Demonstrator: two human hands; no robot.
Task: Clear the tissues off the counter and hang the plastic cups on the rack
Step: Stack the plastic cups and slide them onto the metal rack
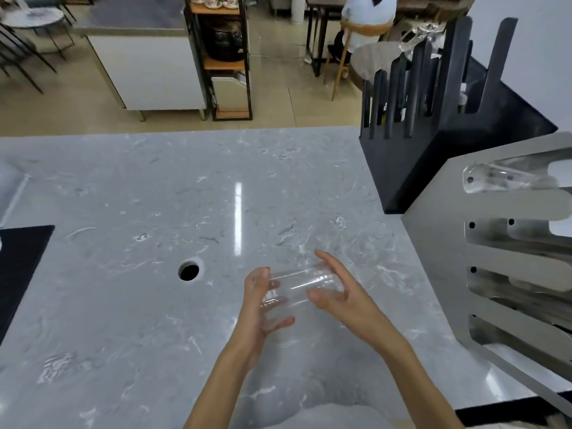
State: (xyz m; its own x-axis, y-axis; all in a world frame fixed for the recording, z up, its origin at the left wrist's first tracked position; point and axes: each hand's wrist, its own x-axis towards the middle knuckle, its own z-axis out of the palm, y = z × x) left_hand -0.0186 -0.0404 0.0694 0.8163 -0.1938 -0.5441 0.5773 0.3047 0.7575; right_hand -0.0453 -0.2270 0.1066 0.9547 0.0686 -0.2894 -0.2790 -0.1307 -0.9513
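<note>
While I lean over it, the grey marbled counter [130, 193] fills most of what I see, running from 9 o'clock across to the racks on my right. At 3 o'clock stands the silver rack [483, 243], its slotted face turned toward me, with a clear hung cup [507, 179] sitting in its top slot. Behind it, toward 1 o'clock, is the black rack [411, 168] with tall upright prongs, and something of clear glass or plastic rests among those prongs at the far end; I cannot tell what it is. A dark mat [18, 267] lies at the counter's 9 o'clock edge. Just left of centre a round hole [188, 271] is cut through the stone.

At about 5 o'clock from the centre I hold a clear plastic cup [297, 286] on its side above the counter. My left hand [263, 305] wraps one end, fingers curled around it. My right hand [337, 289] cups the other end, thumb below and fingers spread loosely over the top. Faint clear shapes lie on the stone at 3 o'clock from the cup, too blurred to name.
</note>
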